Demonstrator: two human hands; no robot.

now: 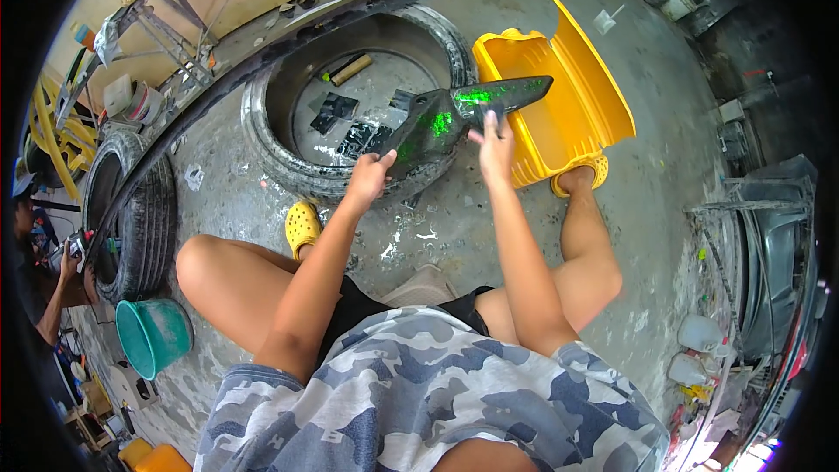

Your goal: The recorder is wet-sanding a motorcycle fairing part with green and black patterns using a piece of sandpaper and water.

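Observation:
A black plastic panel with a tapered arm and bright green patches lies across the near rim of a tire on the floor. My left hand is closed on the panel's lower left edge. Over the panel's right part, my right hand is closed with its fingertips up by the green patch. A small dark piece seems to be in its fingers, too blurred to name. Inside the tire lie dark square sheets and a wooden-looking handle.
A yellow plastic bin lies right of the tire. One long black strip arches over the tire's left side. Another tire and a green bucket are at left, near a co-worker's hand holding a small device. Grey plastic parts stand right.

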